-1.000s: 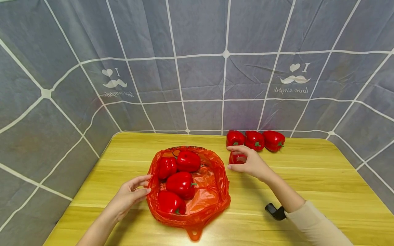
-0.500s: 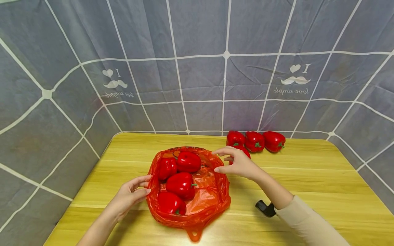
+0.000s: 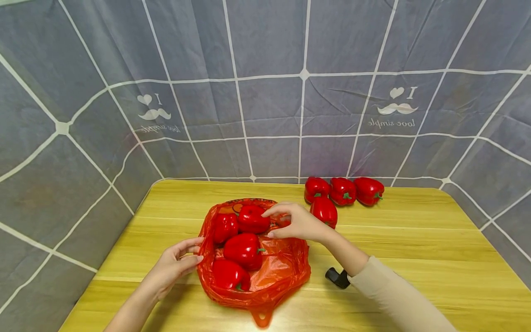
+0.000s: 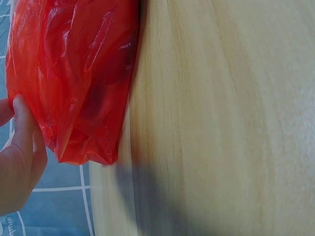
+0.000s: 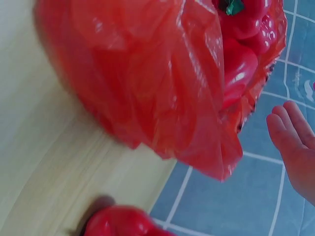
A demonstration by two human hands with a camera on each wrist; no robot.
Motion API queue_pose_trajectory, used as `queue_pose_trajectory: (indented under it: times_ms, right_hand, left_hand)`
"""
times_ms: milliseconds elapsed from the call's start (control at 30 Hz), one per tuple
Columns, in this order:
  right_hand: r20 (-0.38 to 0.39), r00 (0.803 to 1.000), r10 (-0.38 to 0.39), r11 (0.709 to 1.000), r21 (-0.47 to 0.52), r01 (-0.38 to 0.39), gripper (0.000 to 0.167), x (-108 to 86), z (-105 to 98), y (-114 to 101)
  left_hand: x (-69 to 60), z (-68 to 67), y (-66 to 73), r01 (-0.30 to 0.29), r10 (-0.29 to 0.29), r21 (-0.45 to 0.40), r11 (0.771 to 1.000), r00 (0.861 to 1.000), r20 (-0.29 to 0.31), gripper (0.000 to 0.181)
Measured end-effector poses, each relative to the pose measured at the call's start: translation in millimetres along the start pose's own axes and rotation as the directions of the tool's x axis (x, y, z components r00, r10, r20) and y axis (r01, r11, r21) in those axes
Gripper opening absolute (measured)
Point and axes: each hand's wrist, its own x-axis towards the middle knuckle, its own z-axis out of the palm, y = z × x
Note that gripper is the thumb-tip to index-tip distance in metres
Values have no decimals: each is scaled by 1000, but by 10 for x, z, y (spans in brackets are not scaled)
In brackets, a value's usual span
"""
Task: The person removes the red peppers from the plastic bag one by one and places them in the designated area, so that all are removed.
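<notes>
A red plastic bag [image 3: 278, 265] stands wide open on the wooden table, with several red bell peppers [image 3: 242, 250] lying in its left part. My left hand [image 3: 172, 265] touches the left side of the bag with its fingertips. Thumb and fingers stay apart there; the left wrist view shows the fingertips against the red film [image 4: 74, 73]. My right hand [image 3: 296, 223] is over the right side of the bag's mouth, fingers spread and holding nothing. Its fingertips are near the rear pepper [image 3: 253, 218] in the bag. In the right wrist view the hand [image 5: 298, 147] is at the right edge, beside the bag.
Behind and right of the bag, a bell pepper [image 3: 324, 212] lies in front of a row of more bell peppers [image 3: 343, 191] at the table's back edge. A black strap piece [image 3: 338, 278] shows by the right sleeve. A grey checked cloth [image 3: 269, 115] hangs behind the wooden table [image 3: 415, 249].
My right hand has moved left from the loose pepper to over the bag, uncovering that pepper. My left hand has stayed at the bag's left side.
</notes>
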Motion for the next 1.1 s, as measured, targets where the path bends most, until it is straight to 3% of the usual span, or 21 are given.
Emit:
queue_pose_trajectory:
  times_ms: [233, 600, 1100]
  right_hand:
    - [43, 999, 21, 999, 37, -23, 40, 110, 103, -40]
    - [75, 997, 12, 1000, -20, -10, 38, 237, 246, 11]
    - [151, 989, 4, 999, -53, 4, 33, 218, 455, 112]
  left_hand:
    - [2, -5, -6, -3, 3, -3, 1000, 1000, 12, 57]
    - [-3, -7, -18, -13, 13, -10, 1000, 1000, 16, 57]
    - [-13, -1, -13, -11, 11, -12, 1000, 1000, 6, 57]
